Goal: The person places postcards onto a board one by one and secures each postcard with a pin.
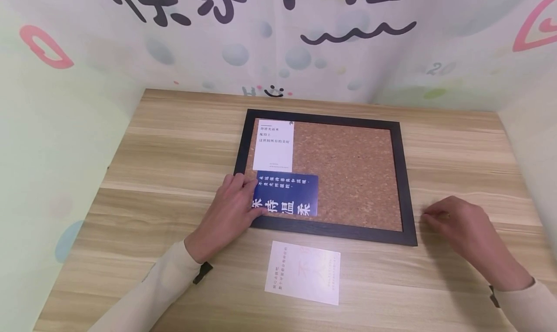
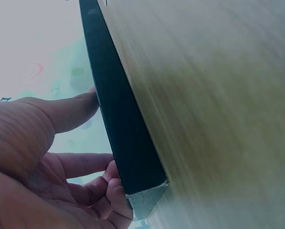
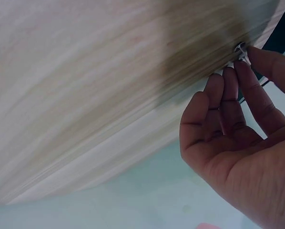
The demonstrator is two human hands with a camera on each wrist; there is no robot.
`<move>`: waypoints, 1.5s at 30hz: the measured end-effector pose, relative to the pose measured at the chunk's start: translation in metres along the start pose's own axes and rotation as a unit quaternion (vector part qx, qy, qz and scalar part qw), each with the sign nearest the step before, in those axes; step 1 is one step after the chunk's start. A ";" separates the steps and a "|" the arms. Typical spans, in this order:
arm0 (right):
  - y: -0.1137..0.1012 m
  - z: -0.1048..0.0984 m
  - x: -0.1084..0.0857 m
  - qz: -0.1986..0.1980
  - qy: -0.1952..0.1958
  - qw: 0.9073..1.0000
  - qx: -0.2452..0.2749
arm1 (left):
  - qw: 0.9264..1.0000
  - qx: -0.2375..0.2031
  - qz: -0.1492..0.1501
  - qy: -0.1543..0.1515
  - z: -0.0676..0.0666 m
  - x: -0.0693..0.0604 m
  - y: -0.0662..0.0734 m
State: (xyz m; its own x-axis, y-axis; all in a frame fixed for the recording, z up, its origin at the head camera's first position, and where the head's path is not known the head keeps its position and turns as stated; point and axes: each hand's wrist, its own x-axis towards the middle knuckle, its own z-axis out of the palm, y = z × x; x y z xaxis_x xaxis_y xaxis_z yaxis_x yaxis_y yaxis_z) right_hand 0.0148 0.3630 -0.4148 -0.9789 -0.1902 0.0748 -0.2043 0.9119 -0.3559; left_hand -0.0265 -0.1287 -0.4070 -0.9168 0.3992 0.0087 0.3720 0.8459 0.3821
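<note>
A cork board in a black frame [image 1: 326, 233] lies on the wooden table. On its left side, a white card [image 1: 273, 153] sits above a blue card [image 1: 287, 192], both with printed characters. A small dark pin [image 1: 291, 123] marks the white card's top right corner. My left hand [image 1: 228, 209] lies over the frame's left edge, fingertips pressing the blue card's left side; the left wrist view shows the frame side [image 2: 121, 119] by those fingers. To the right of the frame, my right hand [image 1: 465, 230] pinches a small shiny push pin [image 3: 241, 50] between thumb and forefinger, just above the table.
Another pale card [image 1: 302, 274] with faint print lies in front of the frame. The wooden tabletop [image 1: 165, 148] meets a printed backdrop [image 1: 261, 32] behind, with pale walls at both sides.
</note>
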 end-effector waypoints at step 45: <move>-0.047 -0.005 0.023 0.021 0.074 0.984 0.160 | 1.000 0.002 -0.002 -0.002 0.000 -0.001 0.000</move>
State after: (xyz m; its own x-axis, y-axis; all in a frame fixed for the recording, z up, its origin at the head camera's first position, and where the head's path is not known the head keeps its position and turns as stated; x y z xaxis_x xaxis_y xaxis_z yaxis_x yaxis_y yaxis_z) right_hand 0.0022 0.3180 -0.3915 -0.9805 -0.0774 0.1804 -0.1761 0.7526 -0.6344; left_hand -0.0259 -0.1294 -0.4072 -0.9180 0.3965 0.0037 0.3683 0.8493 0.3783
